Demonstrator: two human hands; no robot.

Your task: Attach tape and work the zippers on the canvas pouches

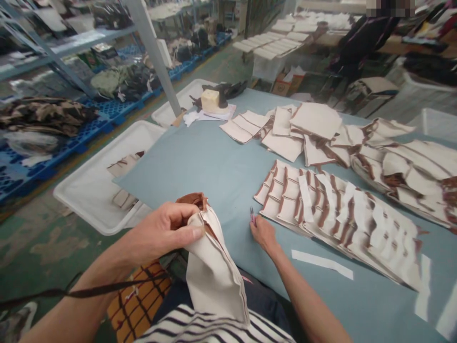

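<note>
My left hand [178, 228] pinches the upper end of a cream fabric piece [210, 276] with brown edging. The piece hangs down over my lap, its seam facing right. Closed around small thread snips [252, 215], my right hand [263, 232] rests low over the blue-grey table [200, 162], apart from the fabric. The snips' pointed tips stick up and away from me. Just right of that hand lie rows of overlapping cream pieces [285, 190] with brown edges, and white paper strips [332, 195] lie across them.
More cream pieces [314, 121] are heaped along the table's far side. A loose white strip [321, 263] lies near my right forearm. White plastic bins [89, 166] stand off the left edge, beside a metal rack post [157, 57]. A person [367, 38] is at the back right.
</note>
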